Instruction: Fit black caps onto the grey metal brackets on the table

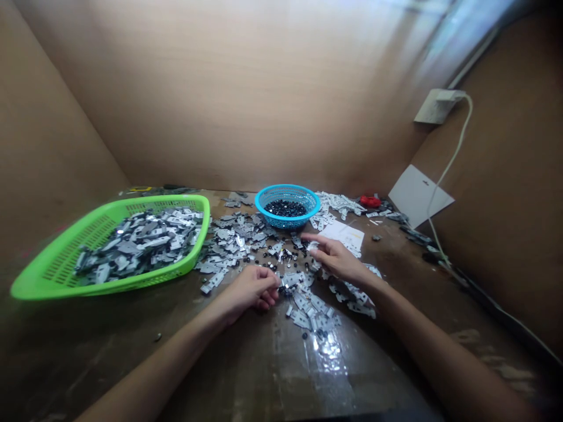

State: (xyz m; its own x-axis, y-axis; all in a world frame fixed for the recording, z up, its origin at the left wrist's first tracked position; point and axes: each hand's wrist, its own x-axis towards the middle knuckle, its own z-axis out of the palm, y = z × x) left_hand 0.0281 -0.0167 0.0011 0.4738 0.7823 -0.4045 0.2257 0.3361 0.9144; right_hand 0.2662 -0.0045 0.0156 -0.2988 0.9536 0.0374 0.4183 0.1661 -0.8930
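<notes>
Left hand [253, 290] curled nearly closed, fingertips pinching small metal piece [280, 283] just right of it, long axis too small to tell; right hand [336, 259] half open, hold unclear; loose metal plates [303, 302] just below it, blue basket [285, 188] ahead

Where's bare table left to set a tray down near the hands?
Bare wood shows on the table in front of the metal parts, between the left hand and right forearm, and right of the paper, up to the white cable. Crowded: between the green basket and blue basket, and around the right hand.
</notes>
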